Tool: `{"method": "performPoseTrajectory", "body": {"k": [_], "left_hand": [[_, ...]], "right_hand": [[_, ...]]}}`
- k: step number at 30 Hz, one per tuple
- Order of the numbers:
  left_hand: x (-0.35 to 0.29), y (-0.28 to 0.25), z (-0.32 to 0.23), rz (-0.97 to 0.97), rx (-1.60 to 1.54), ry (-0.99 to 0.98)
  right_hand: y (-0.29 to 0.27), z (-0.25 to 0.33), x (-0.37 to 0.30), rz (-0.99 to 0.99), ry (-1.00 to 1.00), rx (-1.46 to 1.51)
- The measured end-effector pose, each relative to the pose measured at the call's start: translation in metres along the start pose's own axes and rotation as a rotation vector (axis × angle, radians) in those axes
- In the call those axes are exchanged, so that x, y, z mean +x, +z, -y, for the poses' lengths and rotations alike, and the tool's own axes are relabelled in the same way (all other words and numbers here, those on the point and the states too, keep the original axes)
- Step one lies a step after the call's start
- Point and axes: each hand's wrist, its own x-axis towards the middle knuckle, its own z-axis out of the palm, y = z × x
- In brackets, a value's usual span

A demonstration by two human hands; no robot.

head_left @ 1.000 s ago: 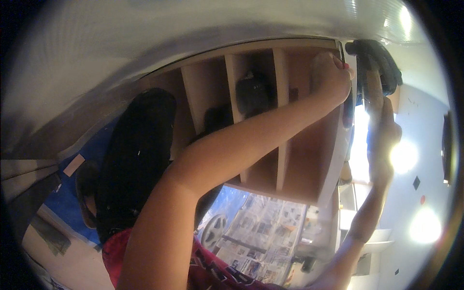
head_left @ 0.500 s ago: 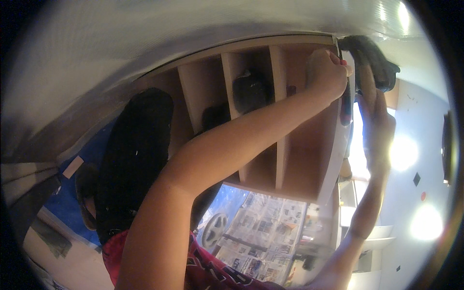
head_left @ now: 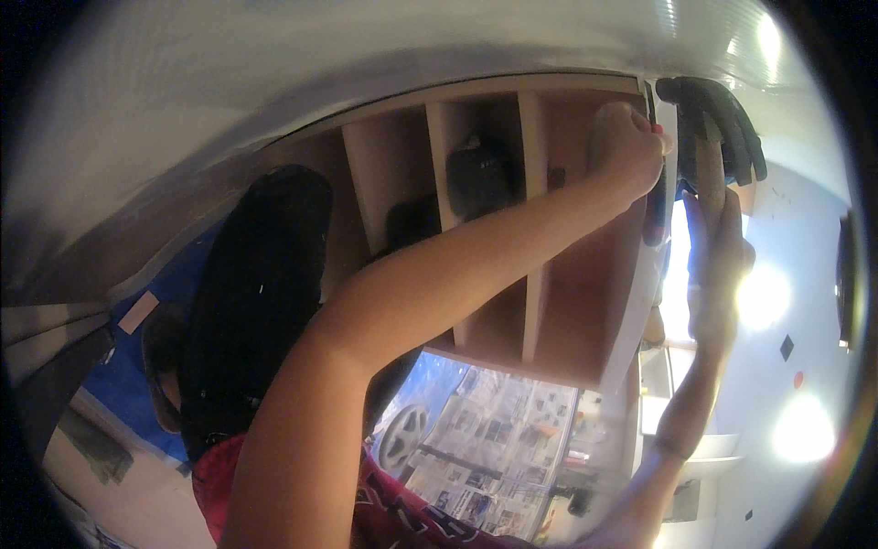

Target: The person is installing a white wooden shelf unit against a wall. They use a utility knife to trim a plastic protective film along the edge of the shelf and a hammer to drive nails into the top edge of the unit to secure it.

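Note:
My left hand (head_left: pixel 626 151) is closed at the upper right edge of a wooden shelf unit (head_left: pixel 535 238). Its fingers grip a slim dark tool with red parts (head_left: pixel 656 220), which lies along the pale edge board; its exact kind is unclear. Just to the right, my right hand (head_left: pixel 720 261) is wrapped round the wooden handle of a claw hammer. The dark head of the claw hammer (head_left: pixel 722 123) stands above that hand, close beside the left fist, with a gap between them.
A dark rounded object (head_left: pixel 477 174) sits in one shelf compartment. My dark-trousered leg (head_left: pixel 261 293) is left of the unit, over a blue floor covering (head_left: pixel 197 265). Below lie spread newspapers (head_left: pixel 503 435) and a grey wheel-like disc (head_left: pixel 402 435). A pale wall surface (head_left: pixel 366 46) runs along the top.
The claw hammer has shifted slightly right and away from the left fist, and its head shows more sharply. My left hand keeps its hold on the slim tool, nearly in place.

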Motion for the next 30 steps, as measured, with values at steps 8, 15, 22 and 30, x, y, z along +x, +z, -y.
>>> {"method": "performPoseTrajectory", "body": {"k": [8, 15, 22, 30], "left_hand": [[0.001, -0.004, 0.001, 0.086, -0.011, -0.050], [-0.002, -0.007, -0.009, 0.196, -0.261, -0.095], [-0.005, -0.006, -0.006, 0.112, -0.174, -0.048], [-0.005, -0.006, -0.008, 0.150, -0.112, -0.047]], "right_hand": [[-0.008, -0.012, 0.004, 0.104, 0.140, -0.049], [-0.010, -0.023, 0.002, 0.052, 0.049, 0.005], [-0.001, -0.018, -0.002, -0.039, 0.047, 0.010], [-0.002, -0.015, 0.004, 0.069, 0.161, 0.053]]}}
